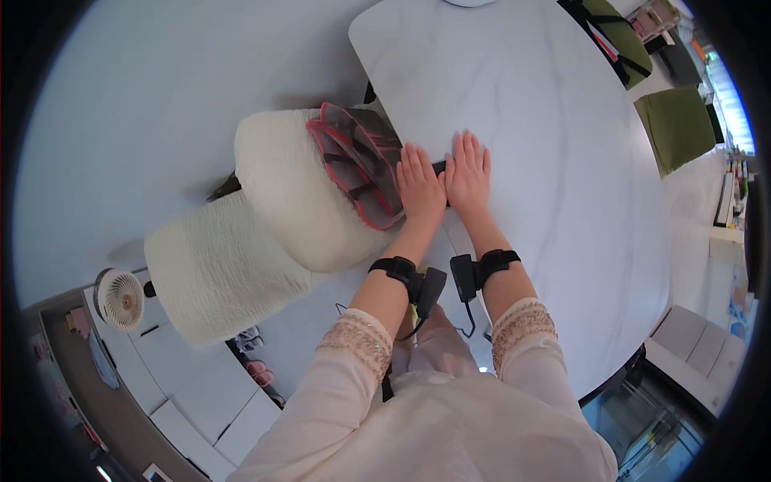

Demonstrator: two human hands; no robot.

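Note:
My left hand (pixel 421 189) and my right hand (pixel 467 178) are side by side, palms down with fingers stretched out, near the edge of the white marbled table (pixel 546 177). Neither holds anything. The right hand rests over the tabletop; whether the left touches the table cannot be told. Part of a small black piece (pixel 439 167) shows between the hands, its kind unclear. Close to the left hand's outer side lies a grey folding fabric item with red trim (pixel 353 153), like a soft bag, on a cream-covered chair (pixel 281 177). Black straps with small boxes circle both forearms.
A second cream-covered part of the seat (pixel 225 265) extends toward a small round fan (pixel 120 300) by white cabinets (pixel 193 394). Green chairs (pixel 675 124) stand beyond the table's right side. At the lower right is a glass tank (pixel 642 426). Pink shoes (pixel 259 373) lie low on the left.

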